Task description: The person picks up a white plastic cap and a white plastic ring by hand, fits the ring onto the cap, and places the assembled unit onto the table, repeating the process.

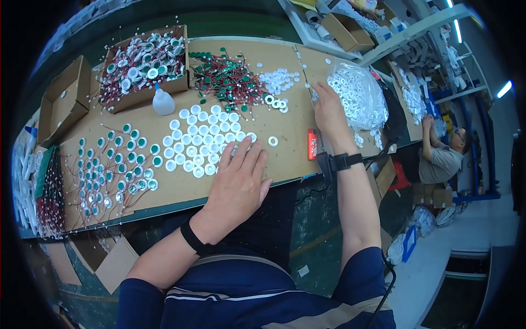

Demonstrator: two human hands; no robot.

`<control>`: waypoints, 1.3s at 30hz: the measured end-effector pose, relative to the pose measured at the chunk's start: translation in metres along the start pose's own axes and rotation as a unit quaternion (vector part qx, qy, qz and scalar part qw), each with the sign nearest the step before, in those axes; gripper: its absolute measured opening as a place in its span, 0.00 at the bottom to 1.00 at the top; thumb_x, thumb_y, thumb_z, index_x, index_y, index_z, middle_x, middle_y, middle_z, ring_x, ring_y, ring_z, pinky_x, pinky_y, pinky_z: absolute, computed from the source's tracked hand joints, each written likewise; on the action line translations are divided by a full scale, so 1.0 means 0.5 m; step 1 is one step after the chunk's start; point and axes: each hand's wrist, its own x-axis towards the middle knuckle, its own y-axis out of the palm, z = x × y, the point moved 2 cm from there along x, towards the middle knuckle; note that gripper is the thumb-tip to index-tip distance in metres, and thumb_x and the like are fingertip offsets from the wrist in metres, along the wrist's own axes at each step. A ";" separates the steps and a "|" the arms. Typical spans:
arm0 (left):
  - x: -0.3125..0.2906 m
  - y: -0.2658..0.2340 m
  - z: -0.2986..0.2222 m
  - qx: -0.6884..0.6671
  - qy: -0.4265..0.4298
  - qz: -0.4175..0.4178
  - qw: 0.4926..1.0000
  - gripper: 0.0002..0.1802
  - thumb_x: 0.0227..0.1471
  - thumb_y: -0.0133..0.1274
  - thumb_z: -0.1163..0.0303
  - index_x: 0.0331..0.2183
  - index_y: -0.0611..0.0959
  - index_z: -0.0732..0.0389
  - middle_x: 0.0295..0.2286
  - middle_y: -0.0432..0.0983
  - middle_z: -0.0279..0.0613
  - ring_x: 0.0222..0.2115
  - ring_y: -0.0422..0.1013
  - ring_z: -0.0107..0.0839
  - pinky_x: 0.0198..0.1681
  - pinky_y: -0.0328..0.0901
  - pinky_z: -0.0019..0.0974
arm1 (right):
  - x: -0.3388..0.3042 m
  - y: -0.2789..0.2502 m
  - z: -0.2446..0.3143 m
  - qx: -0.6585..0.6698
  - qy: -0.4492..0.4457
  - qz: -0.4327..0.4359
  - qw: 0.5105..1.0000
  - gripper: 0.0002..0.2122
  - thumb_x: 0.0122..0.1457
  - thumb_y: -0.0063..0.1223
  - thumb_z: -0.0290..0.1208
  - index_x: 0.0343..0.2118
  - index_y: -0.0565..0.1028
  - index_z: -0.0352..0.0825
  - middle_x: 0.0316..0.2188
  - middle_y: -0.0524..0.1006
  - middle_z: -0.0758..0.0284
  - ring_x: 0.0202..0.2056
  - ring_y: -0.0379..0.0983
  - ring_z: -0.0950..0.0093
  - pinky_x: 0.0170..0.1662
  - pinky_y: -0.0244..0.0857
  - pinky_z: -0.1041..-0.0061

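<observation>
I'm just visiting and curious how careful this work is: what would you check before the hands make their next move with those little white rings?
1. Left hand resting flat at the edge of the laid-out white discs: ok.
2. Right hand at the clear bag of white rings: ok.
3. Ring actually pinched in the right fingers: cannot tell.
4. Discs in tidy rows: ok.
5. Loose ring apart from the rows: not ok.
6. Glue bottle upright: ok.

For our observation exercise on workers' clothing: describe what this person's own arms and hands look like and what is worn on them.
Both forearms are bare. The left hand has a plain black band at the wrist; the right hand has a black strap with a small black device. Short dark blue sleeves cover the upper arms. No gloves or rings are visible.
</observation>
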 end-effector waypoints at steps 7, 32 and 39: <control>-0.004 -0.001 0.000 0.004 0.000 0.001 1.000 0.35 0.65 0.71 0.56 0.66 0.85 0.65 0.70 0.76 0.53 0.77 0.64 0.53 0.83 0.52 0.63 | 0.014 0.025 0.009 -0.056 -0.012 0.054 0.997 0.22 0.69 0.49 0.14 0.63 0.85 0.29 0.65 0.83 0.46 0.65 0.80 0.45 0.72 0.73 0.52; -0.003 0.000 0.002 -0.003 0.003 -0.008 1.000 0.36 0.64 0.72 0.57 0.66 0.85 0.66 0.69 0.76 0.53 0.76 0.65 0.54 0.83 0.54 0.62 | -0.104 -0.080 0.137 0.056 0.029 0.091 0.994 0.17 0.66 0.67 0.20 0.57 0.88 0.33 0.54 0.87 0.54 0.55 0.85 0.51 0.60 0.79 0.55; -0.002 0.000 -0.003 -0.001 0.004 -0.008 1.000 0.36 0.64 0.72 0.57 0.66 0.85 0.65 0.69 0.77 0.53 0.76 0.65 0.55 0.83 0.54 0.62 | -0.128 -0.076 0.130 0.042 -0.012 0.094 0.995 0.16 0.66 0.68 0.21 0.57 0.88 0.33 0.47 0.88 0.55 0.50 0.86 0.52 0.56 0.80 0.56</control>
